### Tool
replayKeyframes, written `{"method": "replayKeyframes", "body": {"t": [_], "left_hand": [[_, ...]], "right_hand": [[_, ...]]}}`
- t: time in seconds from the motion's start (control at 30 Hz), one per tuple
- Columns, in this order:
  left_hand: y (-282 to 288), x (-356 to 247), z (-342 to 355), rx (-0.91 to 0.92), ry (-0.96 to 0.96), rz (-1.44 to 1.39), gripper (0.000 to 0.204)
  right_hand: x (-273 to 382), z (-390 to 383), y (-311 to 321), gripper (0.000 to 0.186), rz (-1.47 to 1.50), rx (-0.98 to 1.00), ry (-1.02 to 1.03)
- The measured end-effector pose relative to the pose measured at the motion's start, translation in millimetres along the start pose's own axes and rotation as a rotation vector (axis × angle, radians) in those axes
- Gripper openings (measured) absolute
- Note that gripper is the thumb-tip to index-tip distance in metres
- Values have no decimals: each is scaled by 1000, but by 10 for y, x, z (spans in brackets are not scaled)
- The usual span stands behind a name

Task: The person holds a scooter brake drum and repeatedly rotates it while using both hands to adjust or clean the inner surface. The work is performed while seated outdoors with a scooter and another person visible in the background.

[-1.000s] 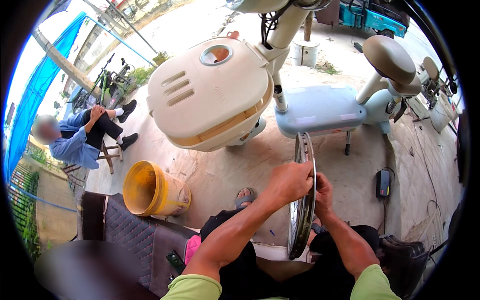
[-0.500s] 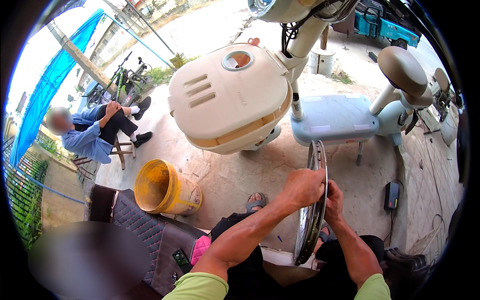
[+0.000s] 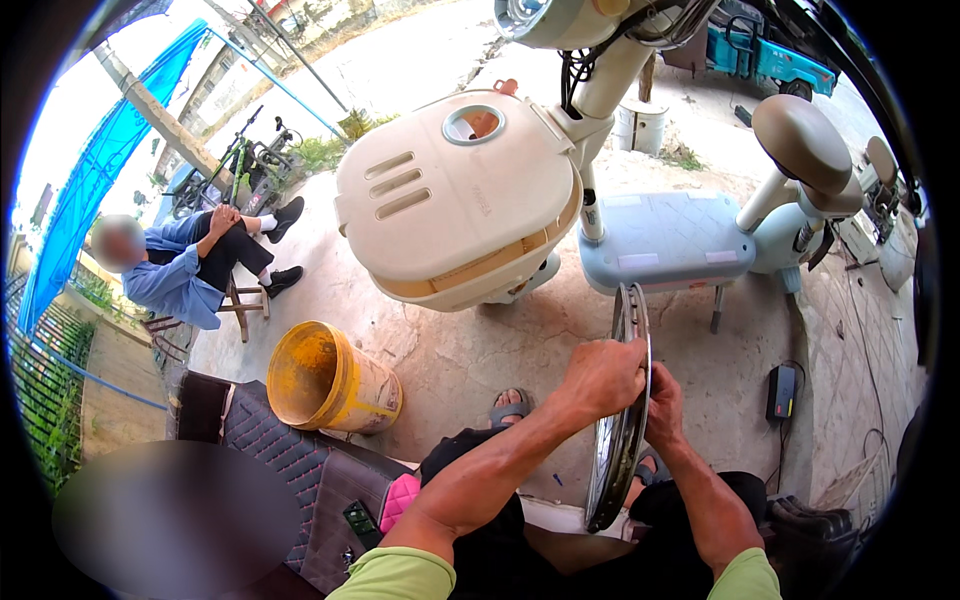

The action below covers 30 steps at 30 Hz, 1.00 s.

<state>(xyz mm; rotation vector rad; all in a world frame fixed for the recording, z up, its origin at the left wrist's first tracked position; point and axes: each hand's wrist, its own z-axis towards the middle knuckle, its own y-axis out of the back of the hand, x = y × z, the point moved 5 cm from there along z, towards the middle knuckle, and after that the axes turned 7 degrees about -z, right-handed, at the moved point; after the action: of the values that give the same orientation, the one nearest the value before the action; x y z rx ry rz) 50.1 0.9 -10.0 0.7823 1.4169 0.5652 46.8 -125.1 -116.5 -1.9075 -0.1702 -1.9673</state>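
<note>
A narrow metal bicycle wheel (image 3: 607, 490) stands on edge between my knees, seen almost edge-on, its lower end near my lap. On its left side my left hand (image 3: 603, 378) is closed in a fist against the wheel, the knuckles upward. My right hand (image 3: 664, 408) is on the other side, a little lower, with bent fingers pressed to the wheel. The fingertips of both hands are hidden, so the exact part they pinch cannot be made out.
Ahead stands a cream scooter basket (image 3: 450, 200) with a pale blue footboard (image 3: 670, 240). A yellow bucket (image 3: 375, 385) is at left, beside a dark quilted seat (image 3: 290, 470). A black charger (image 3: 781, 393) lies at right. A person (image 3: 185, 265) sits at far left.
Both hands keep their hold on the wheel and have barely moved. The whole view has shifted very slightly.
</note>
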Motion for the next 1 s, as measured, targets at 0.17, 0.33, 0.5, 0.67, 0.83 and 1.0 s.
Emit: {"method": "replayKeyframes", "body": {"t": [0.17,0.33,0.5,0.67,0.83,1.0], "left_hand": [[-23,38,3,-4,16,-39,17],[-10,65,6,27,12,-126,18],[4,37,27,65,114,-50,18],[-23,64,26,43,65,-85,18],[-7,36,20,52,89,-35,17],[-7,19,30,46,12,33,17]], "right_hand": [[-51,-3,16,29,-6,13,-11],[-58,-2,5,31,78,42,-18],[-86,6,9,31,49,37,-22],[-41,6,9,32,52,54,-19],[-37,-10,-6,34,-7,55,-19],[-95,25,9,35,-108,76,-28]]}}
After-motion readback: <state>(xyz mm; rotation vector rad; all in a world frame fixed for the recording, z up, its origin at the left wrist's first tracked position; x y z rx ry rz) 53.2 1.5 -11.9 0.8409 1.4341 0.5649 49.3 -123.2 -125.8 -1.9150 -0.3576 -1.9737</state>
